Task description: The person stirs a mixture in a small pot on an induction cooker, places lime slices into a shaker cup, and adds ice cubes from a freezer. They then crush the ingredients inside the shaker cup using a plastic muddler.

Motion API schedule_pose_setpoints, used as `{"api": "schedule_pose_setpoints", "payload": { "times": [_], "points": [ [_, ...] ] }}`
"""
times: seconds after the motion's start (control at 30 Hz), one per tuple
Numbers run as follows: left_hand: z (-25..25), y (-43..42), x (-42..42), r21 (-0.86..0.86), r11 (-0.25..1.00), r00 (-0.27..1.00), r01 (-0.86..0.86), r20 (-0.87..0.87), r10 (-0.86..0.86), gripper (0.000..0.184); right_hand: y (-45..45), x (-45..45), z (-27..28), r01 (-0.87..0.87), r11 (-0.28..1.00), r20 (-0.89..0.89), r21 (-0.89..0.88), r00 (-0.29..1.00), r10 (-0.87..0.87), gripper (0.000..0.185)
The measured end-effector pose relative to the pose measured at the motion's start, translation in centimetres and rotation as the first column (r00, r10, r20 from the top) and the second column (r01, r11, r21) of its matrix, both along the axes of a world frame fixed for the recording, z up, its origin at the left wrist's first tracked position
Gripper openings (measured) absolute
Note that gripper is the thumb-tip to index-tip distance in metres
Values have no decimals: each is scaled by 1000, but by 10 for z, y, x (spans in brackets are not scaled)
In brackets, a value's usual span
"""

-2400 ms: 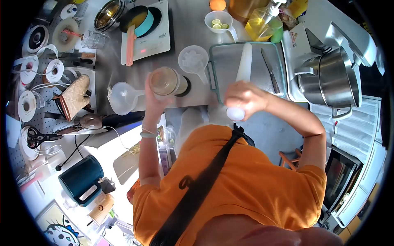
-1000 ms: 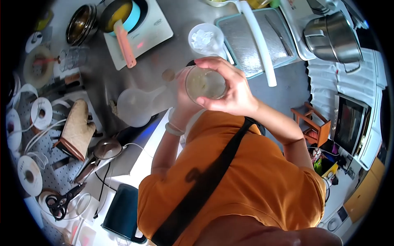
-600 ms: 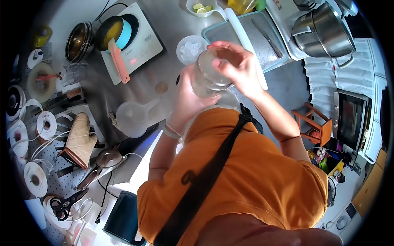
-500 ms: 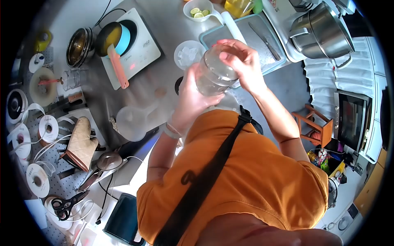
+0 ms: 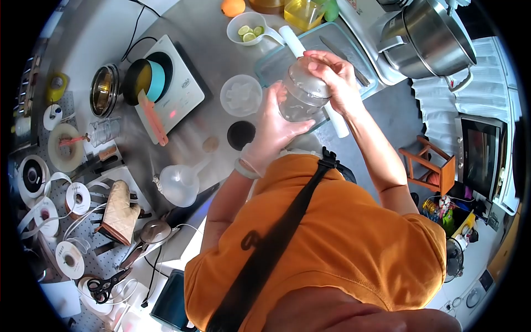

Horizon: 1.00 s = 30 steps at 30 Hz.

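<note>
In front of my chest I hold a clear, see-through jar (image 5: 301,102) with a rounded top and a ring around its middle. My left hand (image 5: 268,130) is wrapped around its lower body. On the rounded top, my right hand (image 5: 337,80) grips with bent fingers. The jar is tilted, and I see no contents in it. Behind it a white cylinder (image 5: 338,123) lies across a cutting board (image 5: 271,63) with a pale green edge. A knife (image 5: 351,63) rests on that board. A bowl of ice (image 5: 241,95) stands left of the jar, beside a round black coaster (image 5: 241,135).
Lime slices fill a white handled cup (image 5: 232,30) at the back. A turquoise pan (image 5: 157,77) sits on an induction cooker (image 5: 188,94) with a pink spatula (image 5: 152,119). A large steel pot (image 5: 428,41) stands at right. A clear handled strainer or scoop (image 5: 180,185) lies near left.
The view has shifted, bringing an orange fruit into sight at the top. Both hands still hold the jar, now a little further right over the board and white cylinder.
</note>
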<state>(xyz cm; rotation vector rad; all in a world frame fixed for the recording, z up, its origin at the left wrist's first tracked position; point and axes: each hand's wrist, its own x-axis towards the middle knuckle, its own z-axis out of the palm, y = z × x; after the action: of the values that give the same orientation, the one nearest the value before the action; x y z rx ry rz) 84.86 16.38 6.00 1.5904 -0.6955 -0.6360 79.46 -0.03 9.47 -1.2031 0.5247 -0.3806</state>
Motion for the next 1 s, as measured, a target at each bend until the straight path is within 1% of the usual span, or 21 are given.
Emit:
{"api": "schedule_pose_setpoints", "payload": {
  "times": [0.07,0.1,0.13,0.17,0.2,0.27,0.3,0.33,0.4,0.43,0.53,0.63,0.7,0.73,0.8,0.83,0.87,0.9,0.93,1.0],
  "points": [
    [-3,-4,1,-110,994,1000,0,-16,-2,85,-5,-1,2,-129,982,-14,-135,992,128,47],
    [0,-4,3,-111,994,1000,1,-12,-2,85,-9,-2,3,-128,982,-10,-136,992,128,47],
    [7,-3,3,-87,996,999,14,43,-10,85,-14,-6,7,-224,974,48,-9,973,225,51],
    [12,-2,5,-66,997,995,25,102,-18,85,-17,-7,13,-324,940,119,107,943,312,54],
    [13,-1,7,-73,997,994,25,112,-16,85,-19,-11,24,-374,876,178,304,926,334,54],
    [11,5,9,-32,997,985,66,162,-59,85,-17,-21,29,-419,864,101,280,908,408,53],
    [8,9,10,-24,997,978,77,198,-71,87,-15,-25,35,-373,863,90,342,927,365,57],
    [6,12,9,-24,997,977,74,202,-67,87,-14,-29,41,-377,861,94,340,925,368,57],
    [2,17,7,-32,995,969,98,232,-88,87,-12,-36,51,-472,814,53,339,873,485,66],
    [0,18,7,-31,995,969,91,233,-82,87,-11,-37,56,-461,810,33,364,875,483,69],
    [-1,21,13,-57,990,969,129,217,-113,87,-11,-31,65,-516,785,4,343,837,548,70],
    [-3,23,14,-41,991,968,124,224,-112,86,-13,-26,69,-512,779,16,363,839,544,69],
    [-6,19,14,-48,986,975,158,163,-149,86,-14,-23,75,-498,789,-16,360,842,539,70],
    [-3,13,17,-57,985,972,165,177,-152,86,-18,-21,77,-498,796,-12,345,845,534,70],
    [3,9,18,-49,981,978,190,101,-184,89,-26,-20,73,-524,775,-5,353,827,562,70],
    [8,7,19,-52,979,976,195,108,-189,89,-25,-17,70,-531,804,62,267,842,536,67],
    [14,6,19,7,987,985,159,61,-160,90,-32,-17,75,-529,806,64,265,844,533,67],
    [16,5,19,67,990,992,124,13,-125,92,-44,-16,86,-381,923,-42,-45,924,379,66],
    [9,8,20,68,989,991,129,6,-130,92,-56,-15,92,-208,910,-93,-359,978,186,64],
    [-11,19,22,-34,998,996,61,73,-59,97,-92,-15,77,-187,958,-82,-216,982,173,62]
  ]
}}
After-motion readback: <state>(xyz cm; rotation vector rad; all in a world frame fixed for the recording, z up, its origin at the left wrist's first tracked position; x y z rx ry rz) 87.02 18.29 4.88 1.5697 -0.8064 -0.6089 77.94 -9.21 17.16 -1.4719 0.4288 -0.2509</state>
